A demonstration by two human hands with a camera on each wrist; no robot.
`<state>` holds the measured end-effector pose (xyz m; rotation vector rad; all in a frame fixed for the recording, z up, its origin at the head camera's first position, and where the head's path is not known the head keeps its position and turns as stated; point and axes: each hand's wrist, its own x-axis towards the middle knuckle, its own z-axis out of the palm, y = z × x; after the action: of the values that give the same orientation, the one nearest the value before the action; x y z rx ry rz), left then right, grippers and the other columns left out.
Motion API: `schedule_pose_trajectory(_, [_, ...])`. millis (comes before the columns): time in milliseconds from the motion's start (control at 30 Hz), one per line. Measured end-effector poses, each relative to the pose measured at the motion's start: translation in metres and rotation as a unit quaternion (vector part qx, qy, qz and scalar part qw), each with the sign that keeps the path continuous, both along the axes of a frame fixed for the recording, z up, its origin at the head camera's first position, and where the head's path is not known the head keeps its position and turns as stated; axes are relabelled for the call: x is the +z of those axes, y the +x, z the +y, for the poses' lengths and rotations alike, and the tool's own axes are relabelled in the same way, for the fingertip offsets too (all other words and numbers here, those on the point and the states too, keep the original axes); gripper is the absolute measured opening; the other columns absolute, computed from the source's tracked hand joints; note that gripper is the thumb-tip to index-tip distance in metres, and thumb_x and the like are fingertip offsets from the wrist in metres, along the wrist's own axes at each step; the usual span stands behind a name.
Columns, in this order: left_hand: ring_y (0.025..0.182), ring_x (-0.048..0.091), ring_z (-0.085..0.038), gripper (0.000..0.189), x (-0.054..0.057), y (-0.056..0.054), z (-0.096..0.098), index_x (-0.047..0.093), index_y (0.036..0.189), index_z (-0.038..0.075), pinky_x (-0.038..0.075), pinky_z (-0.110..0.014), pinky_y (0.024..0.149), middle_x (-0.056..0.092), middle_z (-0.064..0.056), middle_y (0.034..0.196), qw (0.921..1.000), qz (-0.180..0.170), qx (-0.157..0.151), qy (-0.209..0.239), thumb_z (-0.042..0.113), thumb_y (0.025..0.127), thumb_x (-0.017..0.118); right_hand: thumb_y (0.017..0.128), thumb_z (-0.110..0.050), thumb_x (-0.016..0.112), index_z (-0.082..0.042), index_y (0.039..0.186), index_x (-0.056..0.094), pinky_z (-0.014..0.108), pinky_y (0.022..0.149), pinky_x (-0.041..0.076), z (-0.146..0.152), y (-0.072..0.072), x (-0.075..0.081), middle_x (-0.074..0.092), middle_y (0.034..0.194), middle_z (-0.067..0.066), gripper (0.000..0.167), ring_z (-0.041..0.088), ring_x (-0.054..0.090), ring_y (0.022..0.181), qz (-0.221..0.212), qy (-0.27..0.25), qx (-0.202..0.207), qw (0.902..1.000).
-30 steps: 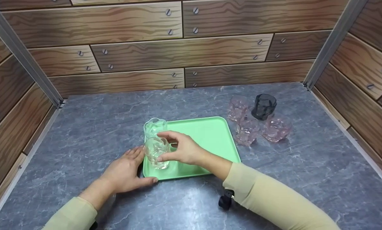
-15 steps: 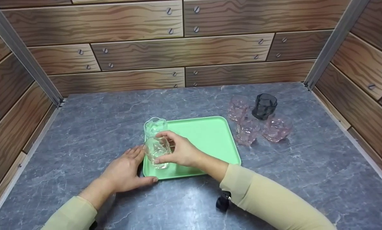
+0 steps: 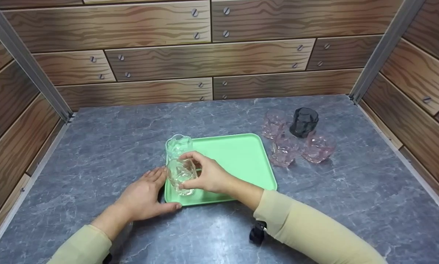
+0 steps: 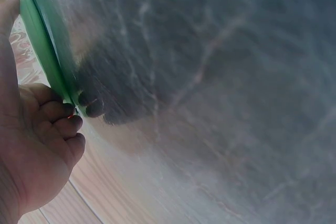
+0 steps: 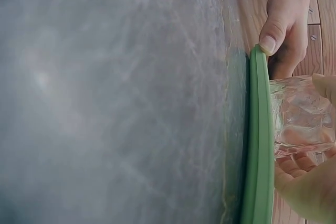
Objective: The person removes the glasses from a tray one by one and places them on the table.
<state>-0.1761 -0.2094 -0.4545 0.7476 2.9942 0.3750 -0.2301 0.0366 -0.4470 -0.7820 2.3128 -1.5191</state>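
My right hand point(image 3: 213, 174) grips a clear faceted drinking glass point(image 3: 180, 174) between thumb and fingers. The glass stands upright at the near left of a light green tray point(image 3: 237, 157); in the right wrist view its base meets the tray, whose green rim point(image 5: 258, 145) shows edge-on. Just behind it, another clear glass point(image 3: 178, 145) stands at the tray's far left corner. My left hand point(image 3: 142, 198) lies at the tray's left side, fingers stretched along the edge and thumb touching the near left corner. The left wrist view shows its fingertips against the green rim point(image 4: 42, 40).
Right of the tray, three pinkish clear glasses point(image 3: 318, 147) and one dark grey glass point(image 3: 304, 123) stand close together on the grey marbled table point(image 3: 116, 135). Wood-patterned walls point(image 3: 160, 62) enclose the table at the back and both sides.
My right hand and the glass it holds have shifted only very slightly on the tray. The left hand, the tray and the other glasses stay where they were.
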Motion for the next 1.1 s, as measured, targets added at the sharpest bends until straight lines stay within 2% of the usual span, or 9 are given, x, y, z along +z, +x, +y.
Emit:
schedule_pose_trajectory(300, [0.15,0.039,-0.047,0.118,0.001,0.0,0.001,0.038,0.157,-0.013,0.032,-0.058,0.124,0.041,-0.033,0.16,1.0,-0.001,-0.001,0.001,0.079,0.089,0.065,0.081,-0.016,0.093,-0.017,0.145,0.057,0.033,0.104,0.055,0.002,0.003,0.003,0.064,0.143,0.002,0.074,0.023,0.064,0.128,-0.011,-0.02,0.014,0.9997])
schedule_pose_trajectory(633, [0.15,0.039,-0.048,0.117,0.0,0.0,0.0,0.037,0.157,-0.013,0.033,-0.059,0.124,0.042,-0.033,0.159,1.0,0.0,-0.001,0.0,0.077,0.089,0.066,0.078,-0.013,0.094,-0.014,0.144,0.06,0.034,0.103,0.056,0.007,0.006,0.006,0.067,0.139,-0.001,0.074,0.021,0.065,0.125,-0.011,-0.015,0.01,0.9998])
schedule_pose_trajectory(833, [0.151,0.038,-0.047,0.118,0.0,0.0,0.0,0.036,0.158,-0.013,0.032,-0.058,0.125,0.041,-0.032,0.16,1.0,-0.006,0.002,-0.002,0.079,0.089,0.064,0.08,-0.017,0.093,-0.013,0.145,0.059,0.034,0.105,0.054,0.02,0.004,0.014,0.067,0.14,0.0,0.074,0.021,0.064,0.127,-0.006,-0.013,0.014,0.9998])
schedule_pose_trajectory(1100, [0.152,0.036,-0.046,0.119,0.0,-0.002,0.001,0.036,0.159,-0.012,0.03,-0.057,0.126,0.038,-0.031,0.162,0.9998,-0.02,0.008,-0.006,0.08,0.089,0.064,0.08,-0.011,0.092,-0.009,0.144,0.059,0.035,0.108,0.054,0.044,0.006,0.029,0.066,0.142,0.009,0.072,0.027,0.066,0.125,-0.004,-0.038,0.009,0.9992])
